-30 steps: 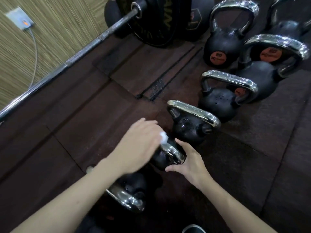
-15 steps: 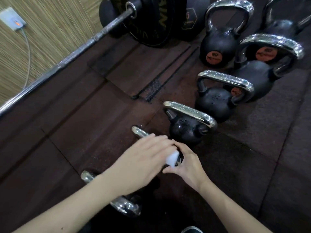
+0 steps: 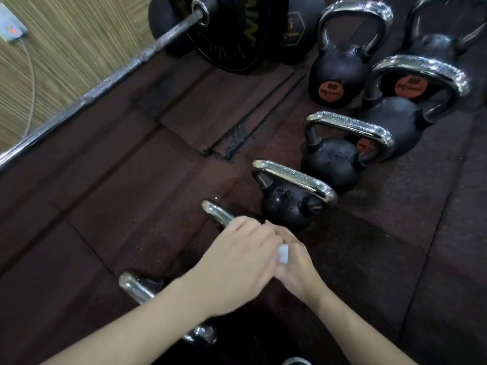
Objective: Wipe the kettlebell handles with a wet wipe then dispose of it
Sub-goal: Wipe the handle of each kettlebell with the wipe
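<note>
The left hand (image 3: 237,262) curls its fingers around the wet wipe (image 3: 283,254), pressed on a small kettlebell's chrome handle (image 3: 217,214) at lower centre. The right hand (image 3: 295,262) steadies it, its grip hidden. Wiping is mid-step; next likely comes the neighbouring handle (image 3: 295,180) above.

A: Any text legible?

B: "20" is read on the orange round label (image 3: 331,90) of the far kettlebell (image 3: 340,69), w/ a small logo line beneath it, too blurred to be made out.

A: Other labels?

B: A second orange label (image 3: 411,85) is seen behind the next handle; digits approx. "20", not certain. A third (image 3: 366,146) is mostly hidden, unreadable.

A: The weight plate (image 3: 237,30)?

B: Large gold letters are printed there, partly cut off; "W" and "M" shapes only. A hexagon badge (image 3: 292,30) is noted on the black ball beside it, text illegible.
</note>
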`<action>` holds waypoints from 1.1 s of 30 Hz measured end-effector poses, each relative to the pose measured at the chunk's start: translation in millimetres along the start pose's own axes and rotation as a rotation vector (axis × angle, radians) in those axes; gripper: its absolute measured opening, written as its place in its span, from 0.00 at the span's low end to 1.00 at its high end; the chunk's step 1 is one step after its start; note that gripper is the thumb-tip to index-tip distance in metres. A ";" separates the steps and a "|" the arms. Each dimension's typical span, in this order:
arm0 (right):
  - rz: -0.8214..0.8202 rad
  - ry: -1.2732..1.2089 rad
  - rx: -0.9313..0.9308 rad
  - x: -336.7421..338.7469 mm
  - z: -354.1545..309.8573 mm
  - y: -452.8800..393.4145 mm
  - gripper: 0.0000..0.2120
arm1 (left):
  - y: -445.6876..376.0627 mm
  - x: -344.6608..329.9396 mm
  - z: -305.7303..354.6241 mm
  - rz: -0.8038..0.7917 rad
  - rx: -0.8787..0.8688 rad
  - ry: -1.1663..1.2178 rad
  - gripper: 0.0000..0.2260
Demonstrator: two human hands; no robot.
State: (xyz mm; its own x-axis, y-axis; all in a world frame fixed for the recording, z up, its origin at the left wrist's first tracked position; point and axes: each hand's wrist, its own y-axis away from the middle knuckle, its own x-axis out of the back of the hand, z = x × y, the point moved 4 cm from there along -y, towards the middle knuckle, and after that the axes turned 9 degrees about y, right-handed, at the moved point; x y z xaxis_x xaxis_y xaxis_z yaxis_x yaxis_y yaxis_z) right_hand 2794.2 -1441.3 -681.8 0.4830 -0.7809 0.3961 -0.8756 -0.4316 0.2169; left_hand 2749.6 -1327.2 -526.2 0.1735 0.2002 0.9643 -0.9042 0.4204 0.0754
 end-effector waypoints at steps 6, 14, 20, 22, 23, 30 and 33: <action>-0.006 0.050 0.008 -3.8 0.9 -4.2 0.56 | 17.2 22.0 -70.8 0.117 0.108 0.191 0.13; -0.015 0.088 0.026 -4.3 4.5 -5.4 0.56 | -18.2 30.3 -49.6 0.029 0.185 0.069 0.12; -0.051 0.096 0.036 2.8 2.1 -5.2 0.53 | -1.5 11.3 -17.0 0.089 0.059 0.361 0.12; -0.039 0.138 0.020 15.8 5.9 -4.2 0.46 | -3.2 15.3 -26.2 0.180 0.114 0.436 0.10; 0.008 0.145 -0.001 24.8 10.5 -2.9 0.39 | -3.5 18.8 -31.5 0.237 0.163 0.463 0.08; 0.251 -0.019 -0.143 99.2 40.5 -10.2 0.46 | -56.8 36.3 -73.1 0.540 0.388 0.590 0.08; 0.180 -0.048 -0.144 100.9 41.1 -26.9 0.59 | -96.9 29.8 -70.9 0.536 0.292 0.459 0.08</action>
State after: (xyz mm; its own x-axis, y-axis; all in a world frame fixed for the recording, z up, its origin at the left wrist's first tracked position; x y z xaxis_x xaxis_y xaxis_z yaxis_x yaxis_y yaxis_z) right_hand 2866.6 -1527.0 -684.3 0.3160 -0.8615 0.3975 -0.9371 -0.2178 0.2728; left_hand 2870.0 -1299.3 -522.8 -0.2305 0.6858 0.6903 -0.9660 -0.0759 -0.2472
